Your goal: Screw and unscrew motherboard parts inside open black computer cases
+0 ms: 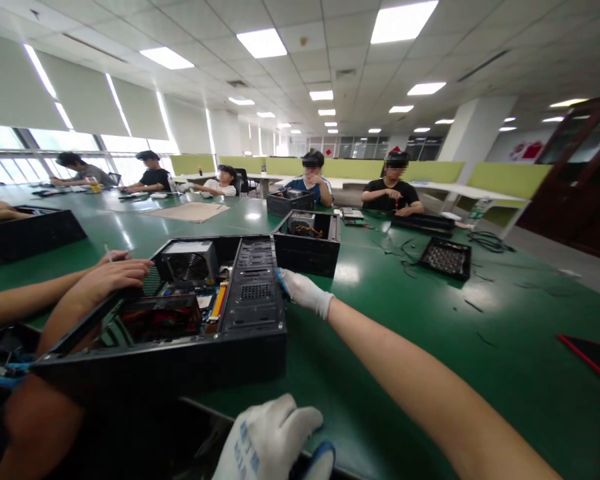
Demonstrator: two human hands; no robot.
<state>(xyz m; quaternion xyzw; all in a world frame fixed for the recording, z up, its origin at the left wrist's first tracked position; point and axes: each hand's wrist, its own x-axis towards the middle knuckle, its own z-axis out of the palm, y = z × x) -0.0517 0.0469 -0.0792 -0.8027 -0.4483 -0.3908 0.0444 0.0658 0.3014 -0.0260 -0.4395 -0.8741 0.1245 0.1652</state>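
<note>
An opened black computer case (253, 337) lies on the green table, its power supply (187, 263), circuit board and black drive-bay panel (250, 287) showing. My right hand (305, 293), in a white glove with blue fingertips, grips the case's right edge; the fingertips are partly hidden against it. Low in the view, my left hand (267, 440), also gloved, is curled at the dark edge of another black thing that looks like a case (205, 423). Its thumb and a bent finger point right. At the case's left, a co-worker's bare hands (115, 273) touch its rim.
Behind stands a second open case (307, 253). To the right lie a black tray-like part (445, 259), cables (490, 241) and a red-edged black panel (590, 360). Blue cables (0, 380) show at lower left. Several people sit around the table.
</note>
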